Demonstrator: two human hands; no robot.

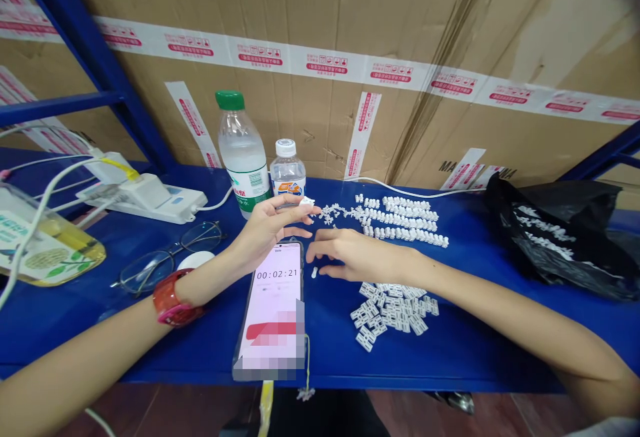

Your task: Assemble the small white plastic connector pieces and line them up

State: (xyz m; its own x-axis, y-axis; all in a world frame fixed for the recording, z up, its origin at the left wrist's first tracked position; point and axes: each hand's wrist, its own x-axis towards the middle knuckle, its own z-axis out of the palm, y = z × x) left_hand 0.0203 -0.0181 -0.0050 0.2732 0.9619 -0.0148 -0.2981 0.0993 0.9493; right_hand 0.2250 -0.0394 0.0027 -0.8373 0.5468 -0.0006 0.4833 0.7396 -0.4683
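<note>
My left hand point(273, 224) hovers above the top of a phone point(274, 310) that shows a timer, and pinches a small white plastic piece point(307, 202) at its fingertips. My right hand point(350, 257) rests palm down on the blue shelf point(450, 350), fingers spread, reaching toward one loose white piece point(314, 272) beside the phone. Rows of white pieces point(407, 220) lie beyond the right hand. A heap of white pieces point(393, 314) sits under my right forearm, nearer to me.
Two water bottles point(243, 154) point(287, 170) stand at the back against cardboard boxes point(350, 10). Glasses point(170, 257), a power strip point(150, 197) with cables and a flat yellow bottle point(55, 244) lie left. A black bag point(565, 230) holding white pieces sits right.
</note>
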